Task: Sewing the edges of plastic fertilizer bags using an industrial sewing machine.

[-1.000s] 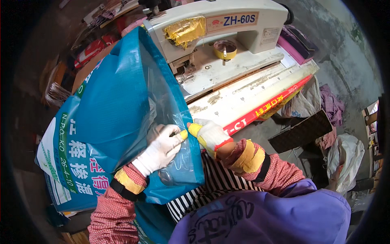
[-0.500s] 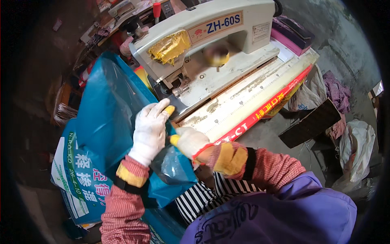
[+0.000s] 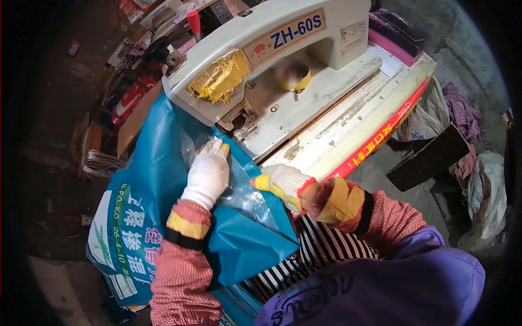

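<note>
Blue sack (image 3: 244, 232), clear liner (image 3: 242, 190) inside, left hand (image 3: 209, 171) atop, grip unclear, right hand (image 3: 284, 184) pinching sack edge

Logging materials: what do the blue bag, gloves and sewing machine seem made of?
Blue bag: probably plastic, glossy, given sheen and stiff folds. Gloves: likely knitted fabric, matte, given snug fit; fibre unclear. Sewing machine: probably painted metal, satin, from smooth pale casing.

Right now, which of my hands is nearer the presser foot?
Left. Your left hand lies on the bag, its fingers just below and left of the presser foot; your right hand is at the bag's edge, farther down toward you.
</note>
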A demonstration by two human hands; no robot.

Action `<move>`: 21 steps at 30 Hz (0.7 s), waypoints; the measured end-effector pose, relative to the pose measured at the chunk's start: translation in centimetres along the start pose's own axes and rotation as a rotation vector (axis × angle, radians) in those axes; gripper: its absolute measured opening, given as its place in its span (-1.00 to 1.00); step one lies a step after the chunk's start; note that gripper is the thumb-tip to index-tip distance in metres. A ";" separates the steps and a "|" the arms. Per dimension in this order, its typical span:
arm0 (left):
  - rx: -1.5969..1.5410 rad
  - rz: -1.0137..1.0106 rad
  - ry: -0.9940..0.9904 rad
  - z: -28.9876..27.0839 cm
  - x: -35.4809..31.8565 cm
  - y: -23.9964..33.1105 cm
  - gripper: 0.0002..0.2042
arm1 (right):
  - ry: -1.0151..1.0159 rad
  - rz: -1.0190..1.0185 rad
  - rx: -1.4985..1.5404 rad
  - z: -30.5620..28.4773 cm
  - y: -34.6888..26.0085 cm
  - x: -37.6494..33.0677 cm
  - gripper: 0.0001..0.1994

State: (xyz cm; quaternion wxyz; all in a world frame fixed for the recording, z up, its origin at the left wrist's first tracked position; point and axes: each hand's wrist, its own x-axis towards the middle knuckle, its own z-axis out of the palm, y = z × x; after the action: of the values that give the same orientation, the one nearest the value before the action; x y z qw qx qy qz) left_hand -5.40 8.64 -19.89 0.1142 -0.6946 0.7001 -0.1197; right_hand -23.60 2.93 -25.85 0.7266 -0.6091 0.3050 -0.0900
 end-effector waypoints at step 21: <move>-0.175 0.112 -0.015 -0.1 4.2 -7.9 -0.74 | -0.152 -0.021 -0.619 0.3 -6.6 2.7 -0.65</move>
State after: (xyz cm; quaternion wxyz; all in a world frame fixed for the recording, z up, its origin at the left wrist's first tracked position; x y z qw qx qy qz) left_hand 2.03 4.43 -17.22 0.0648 -0.6625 0.7448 -0.0461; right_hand -19.68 0.19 -20.49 0.5265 -0.8092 0.2567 0.0454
